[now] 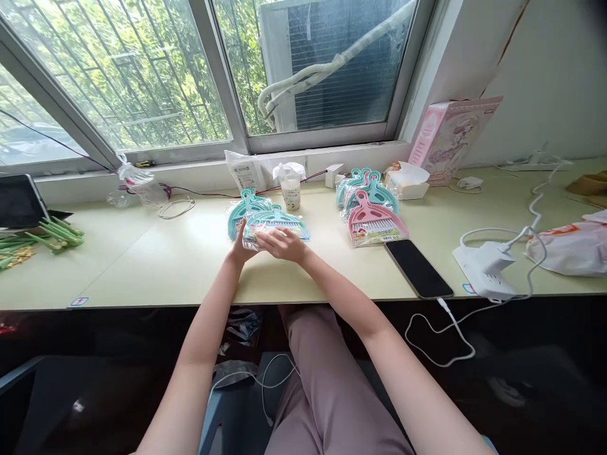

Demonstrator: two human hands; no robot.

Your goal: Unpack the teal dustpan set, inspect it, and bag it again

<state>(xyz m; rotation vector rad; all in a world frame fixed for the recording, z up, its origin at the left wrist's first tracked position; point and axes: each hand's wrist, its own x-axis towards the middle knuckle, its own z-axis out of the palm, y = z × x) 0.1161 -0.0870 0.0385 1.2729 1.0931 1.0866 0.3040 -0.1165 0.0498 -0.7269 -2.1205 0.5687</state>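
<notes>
A teal mini dustpan-and-brush set in clear wrap (277, 222) lies on the pale desk (165, 265), partly over another teal set (244, 207). My left hand (239, 249) grips its near left edge, fingers curled under the wrap. My right hand (283, 243) lies on top of its near edge, fingers pressed together on the plastic. A second pile to the right holds teal sets (367, 186) and a pink set (374, 221) on top.
A black phone (418, 268) on a white cable lies right of the piles, beside a white power strip (484, 270). A small cup (291, 189), packets, a pink box (450, 136), green sticks (52, 234) and a tablet (19, 202) stand around the desk.
</notes>
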